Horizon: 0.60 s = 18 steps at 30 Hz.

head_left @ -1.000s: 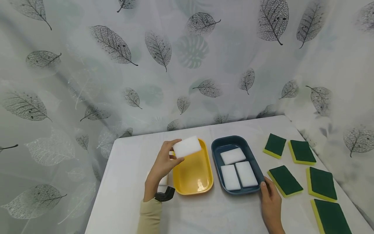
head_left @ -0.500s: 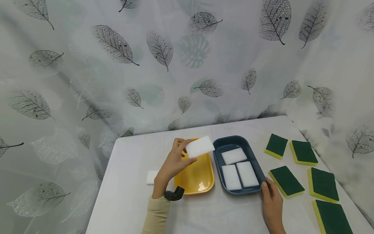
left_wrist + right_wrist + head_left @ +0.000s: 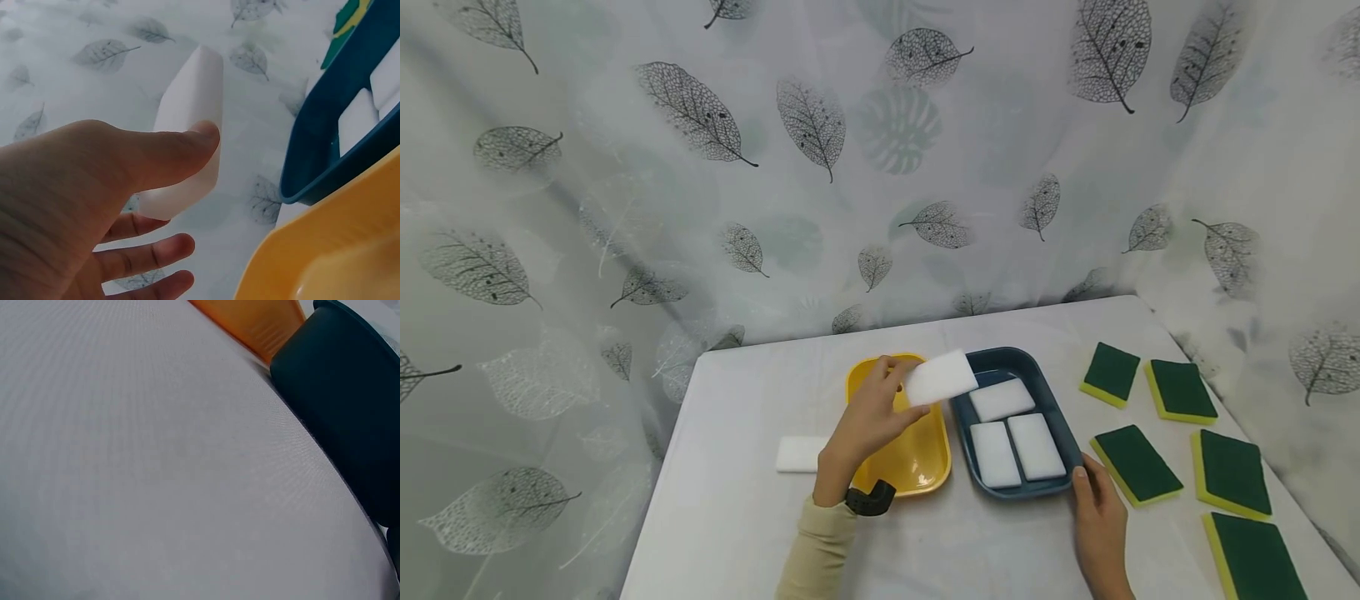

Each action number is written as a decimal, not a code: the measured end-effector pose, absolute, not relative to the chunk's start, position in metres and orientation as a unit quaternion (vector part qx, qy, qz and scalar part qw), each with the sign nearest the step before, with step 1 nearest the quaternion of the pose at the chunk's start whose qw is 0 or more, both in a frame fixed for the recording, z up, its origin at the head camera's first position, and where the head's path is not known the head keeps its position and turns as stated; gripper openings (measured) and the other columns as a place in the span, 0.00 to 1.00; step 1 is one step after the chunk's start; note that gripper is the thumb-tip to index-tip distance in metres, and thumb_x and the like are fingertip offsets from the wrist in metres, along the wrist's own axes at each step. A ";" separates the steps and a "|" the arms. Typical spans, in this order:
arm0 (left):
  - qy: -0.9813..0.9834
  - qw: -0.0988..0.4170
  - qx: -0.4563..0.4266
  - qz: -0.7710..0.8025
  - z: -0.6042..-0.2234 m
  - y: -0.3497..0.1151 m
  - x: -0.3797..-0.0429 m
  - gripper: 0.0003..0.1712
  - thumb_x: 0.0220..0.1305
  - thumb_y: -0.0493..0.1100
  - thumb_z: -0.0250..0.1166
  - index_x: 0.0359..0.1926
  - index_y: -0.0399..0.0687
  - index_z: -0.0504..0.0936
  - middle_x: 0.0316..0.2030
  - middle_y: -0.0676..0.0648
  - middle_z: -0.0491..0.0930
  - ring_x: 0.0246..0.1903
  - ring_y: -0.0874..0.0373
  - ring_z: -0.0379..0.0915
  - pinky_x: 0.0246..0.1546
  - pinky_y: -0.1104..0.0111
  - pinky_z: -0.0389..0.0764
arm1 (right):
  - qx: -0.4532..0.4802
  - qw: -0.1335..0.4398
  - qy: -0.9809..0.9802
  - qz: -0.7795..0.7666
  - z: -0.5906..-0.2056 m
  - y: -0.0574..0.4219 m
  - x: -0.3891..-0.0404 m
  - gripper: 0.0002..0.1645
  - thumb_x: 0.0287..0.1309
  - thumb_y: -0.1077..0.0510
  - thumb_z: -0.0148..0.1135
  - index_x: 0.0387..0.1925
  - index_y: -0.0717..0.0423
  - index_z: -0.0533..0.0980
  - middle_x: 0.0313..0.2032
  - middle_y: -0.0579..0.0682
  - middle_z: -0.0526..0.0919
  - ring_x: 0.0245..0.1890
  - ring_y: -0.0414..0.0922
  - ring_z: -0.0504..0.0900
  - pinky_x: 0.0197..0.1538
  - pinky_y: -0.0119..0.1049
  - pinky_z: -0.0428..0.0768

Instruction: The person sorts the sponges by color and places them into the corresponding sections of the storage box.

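My left hand pinches a white sponge between thumb and fingers. It holds the sponge above the gap between the yellow tray and the blue tray, overlapping both in the head view. The left wrist view has the thumb flat on the near face of the sponge, while several lower fingers hang free. Three white sponges lie inside the blue tray. My right hand grips that tray's near right corner, thumb at the rim; the right wrist view shows only the tray's outer wall.
One more white sponge lies on the white table, left of the yellow tray and partly behind the left wrist. Several green and yellow scouring sponges are spread to the right. A leaf-print curtain hangs behind the table.
My left hand has carried the white sponge rightward, from over the yellow tray to the blue tray's left edge. The white sponge on the table has come into fuller view. The right hand stays put.
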State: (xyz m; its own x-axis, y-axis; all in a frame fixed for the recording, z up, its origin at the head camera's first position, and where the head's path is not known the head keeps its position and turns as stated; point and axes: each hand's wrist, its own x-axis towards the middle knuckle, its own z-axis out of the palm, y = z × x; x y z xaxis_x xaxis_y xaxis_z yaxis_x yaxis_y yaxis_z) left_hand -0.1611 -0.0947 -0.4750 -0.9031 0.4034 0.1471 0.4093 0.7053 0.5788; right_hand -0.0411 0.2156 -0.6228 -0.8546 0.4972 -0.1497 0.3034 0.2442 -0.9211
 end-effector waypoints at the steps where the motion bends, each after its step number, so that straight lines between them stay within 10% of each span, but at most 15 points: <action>1: -0.925 0.006 -0.224 -0.307 -0.476 -0.092 -0.161 0.37 0.65 0.53 0.75 0.71 0.55 0.73 0.61 0.47 0.73 0.47 0.55 0.74 0.46 0.67 0.81 | -0.255 0.087 -0.784 0.560 -0.623 0.216 -0.041 0.36 0.81 0.38 0.42 0.77 0.55 0.64 0.74 0.62 0.69 0.73 0.57 0.69 0.50 0.01 0.60; 18: -0.934 0.002 -0.293 -0.204 -0.483 -0.057 -0.167 0.39 0.64 0.53 0.75 0.73 0.55 0.73 0.60 0.48 0.77 0.53 0.56 0.75 0.57 0.66 0.83 | -0.253 0.095 -0.785 0.557 -0.621 0.214 -0.041 0.35 0.81 0.39 0.43 0.76 0.55 0.65 0.74 0.61 0.70 0.71 0.56 0.70 0.51 0.01 0.60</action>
State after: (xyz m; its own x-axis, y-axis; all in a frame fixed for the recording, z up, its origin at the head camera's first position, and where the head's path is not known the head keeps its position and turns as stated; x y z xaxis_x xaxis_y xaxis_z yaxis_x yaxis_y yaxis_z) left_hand -0.1667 -0.0574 -0.4830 -0.8282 0.5465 0.1240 0.5485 0.7453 0.3790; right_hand -0.0410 0.2142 -0.6213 -0.8536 0.5039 -0.1322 0.2912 0.2513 -0.9231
